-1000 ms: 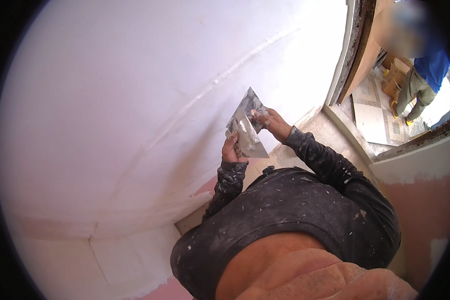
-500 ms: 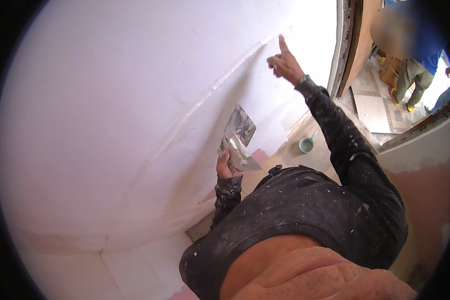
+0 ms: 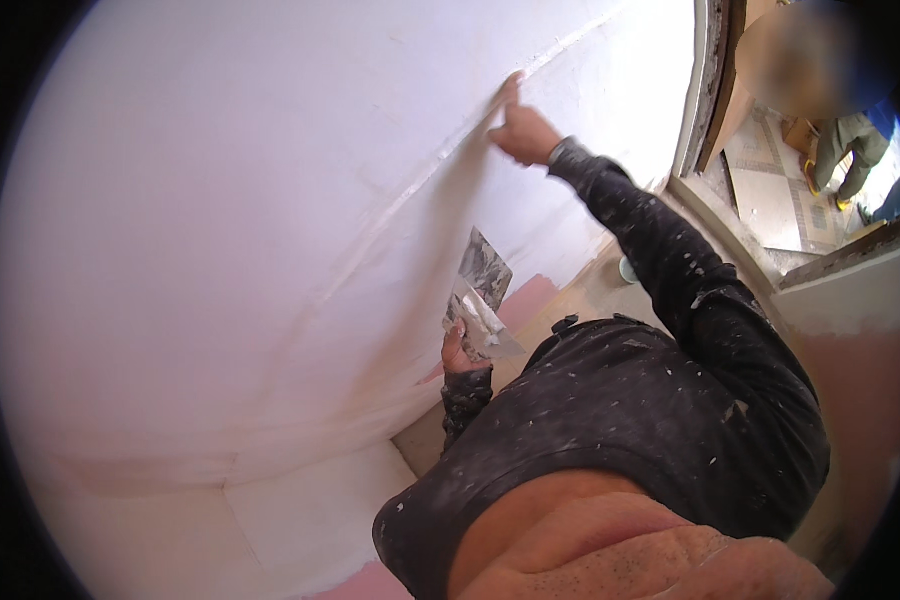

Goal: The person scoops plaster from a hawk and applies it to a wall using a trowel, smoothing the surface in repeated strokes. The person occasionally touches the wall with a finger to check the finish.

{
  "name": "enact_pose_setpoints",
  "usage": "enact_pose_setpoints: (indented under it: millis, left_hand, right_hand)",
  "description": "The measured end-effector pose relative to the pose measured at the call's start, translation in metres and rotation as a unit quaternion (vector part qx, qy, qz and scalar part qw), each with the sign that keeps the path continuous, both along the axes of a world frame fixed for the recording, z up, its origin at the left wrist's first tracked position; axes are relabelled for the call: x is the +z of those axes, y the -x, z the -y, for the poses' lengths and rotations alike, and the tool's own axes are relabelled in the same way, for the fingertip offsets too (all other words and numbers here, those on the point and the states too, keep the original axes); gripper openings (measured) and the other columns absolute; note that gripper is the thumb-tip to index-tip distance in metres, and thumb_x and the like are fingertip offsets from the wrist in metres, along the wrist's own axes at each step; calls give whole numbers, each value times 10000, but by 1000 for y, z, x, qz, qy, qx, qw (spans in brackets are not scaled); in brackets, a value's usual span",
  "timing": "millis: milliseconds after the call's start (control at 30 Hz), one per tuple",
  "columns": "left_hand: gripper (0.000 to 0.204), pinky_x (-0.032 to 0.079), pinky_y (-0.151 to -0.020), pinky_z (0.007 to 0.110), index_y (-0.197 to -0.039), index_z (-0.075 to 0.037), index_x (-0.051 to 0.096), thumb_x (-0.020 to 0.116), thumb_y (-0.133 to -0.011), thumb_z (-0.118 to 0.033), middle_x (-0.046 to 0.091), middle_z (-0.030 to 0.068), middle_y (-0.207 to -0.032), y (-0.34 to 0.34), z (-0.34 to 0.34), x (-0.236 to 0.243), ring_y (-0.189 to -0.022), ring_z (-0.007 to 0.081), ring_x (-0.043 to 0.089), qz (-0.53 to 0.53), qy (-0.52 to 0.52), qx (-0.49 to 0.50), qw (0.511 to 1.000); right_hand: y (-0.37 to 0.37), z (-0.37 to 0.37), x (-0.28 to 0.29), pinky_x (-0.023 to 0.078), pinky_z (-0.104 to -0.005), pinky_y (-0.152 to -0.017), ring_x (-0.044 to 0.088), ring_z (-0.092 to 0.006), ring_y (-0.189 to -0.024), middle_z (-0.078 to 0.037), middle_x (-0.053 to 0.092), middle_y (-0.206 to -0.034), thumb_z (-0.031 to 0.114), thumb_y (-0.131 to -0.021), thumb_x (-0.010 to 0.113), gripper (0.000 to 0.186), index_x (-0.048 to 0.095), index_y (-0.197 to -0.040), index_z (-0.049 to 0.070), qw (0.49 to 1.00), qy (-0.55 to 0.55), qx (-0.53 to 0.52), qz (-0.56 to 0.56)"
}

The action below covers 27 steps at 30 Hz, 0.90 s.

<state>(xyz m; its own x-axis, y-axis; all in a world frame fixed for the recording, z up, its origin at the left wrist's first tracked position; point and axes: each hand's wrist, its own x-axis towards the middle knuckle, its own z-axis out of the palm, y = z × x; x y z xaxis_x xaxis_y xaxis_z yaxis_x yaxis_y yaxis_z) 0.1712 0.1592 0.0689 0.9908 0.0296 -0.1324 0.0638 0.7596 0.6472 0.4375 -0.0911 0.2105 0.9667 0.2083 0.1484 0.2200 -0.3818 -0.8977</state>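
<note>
My right hand point(image 3: 526, 133): raised to the wall point(image 3: 220, 220), index finger point(image 3: 513, 91) stretched out with its tip at the seam point(image 3: 410, 192), the other fingers bent and apart from it.
My left hand point(image 3: 457, 352): lower down, closed around the near end of two blades; I cannot tell exactly how the hidden fingers lie.
Blades: a dark-smeared one point(image 3: 486, 268) with a corner pointing up, overlapping a paler one point(image 3: 502, 347) that points right; both sit in front of the wall, near its bottom edge.
Putty point(image 3: 483, 320): a thick white lump across the paler blade.
Seam: a raised whitish line, slanting from near the wall's upper right edge down toward its lower left.
Shadow point(image 3: 442, 235): a long dark band on the wall, running down from my fingertip.
Pink patch point(image 3: 528, 300): bare of white, at the wall's bottom edge, just right of the blades.
Pot point(image 3: 627, 270): pale green, on the floor point(image 3: 585, 300) near the wall's bottom edge, partly hidden by my sleeve point(image 3: 685, 245).
Doorway: beyond its frame point(image 3: 722, 85), a person point(image 3: 850, 145) stands on tiles point(image 3: 765, 195).
</note>
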Motion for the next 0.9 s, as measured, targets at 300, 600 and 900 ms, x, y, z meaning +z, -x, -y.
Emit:
enact_pose_setpoints:
  millis: [300, 600, 900]
  left_hand:
    - [622, 377, -1093, 437, -1423, -3, 336, 595, -909, -237, 438, 188, -1427, -5, 2, 7, -1300, 287, 449, 22, -11, -27, 999]
    - [506, 400, -1087, 456, -1402, 12, 359, 520, -958, -170, 429, 229, -1408, -66, 102, 79, -1275, 329, 459, 60, 186, -136, 971]
    - [444, 446, -1048, 454, -1322, 85, 427, 545, -947, -122, 508, 245, -1303, -83, 126, 84, -1202, 344, 520, 41, 169, -141, 975]
  right_hand:
    - [102, -2, 15, 520, -344, -741, 604, -230, -749, -106, 663, -899, 113, -807, 540, 661, 400, -1452, 80, 956, -155, 248, 0]
    - [164, 48, -5, 500, -268, -650, 539, -120, -636, -88, 639, -736, 171, -928, 617, 530, 453, -1432, 173, 942, -141, 301, 56]
    - [173, 35, -22, 530, -316, -599, 665, -237, -644, -160, 669, -737, 78, -788, 745, 357, 684, -1137, 32, 948, -95, 45, 301]
